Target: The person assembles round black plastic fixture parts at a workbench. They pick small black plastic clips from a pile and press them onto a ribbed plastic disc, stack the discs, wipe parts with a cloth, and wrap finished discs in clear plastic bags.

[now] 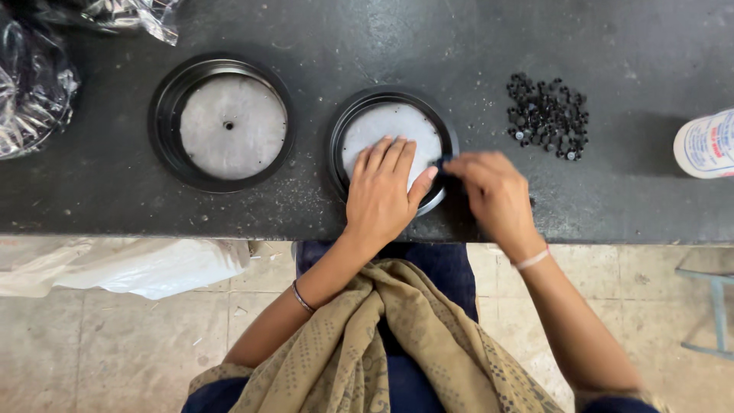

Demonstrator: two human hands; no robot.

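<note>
Fingers of my left hand lie flat and spread on the pale disc of the round black tray, pinning it to the dark surface, while my right hand pinches a small black piece at its rim. More black pieces wait heaped nearby; a second tray sits left.

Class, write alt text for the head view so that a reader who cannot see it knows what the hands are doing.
Seen from above, a person's left hand lies flat on a white disc in a round black tray on a dark table, while the right hand pinches something small and dark at the tray's right rim. A second tray sits to the left, a pile of small black parts to the right.
</note>
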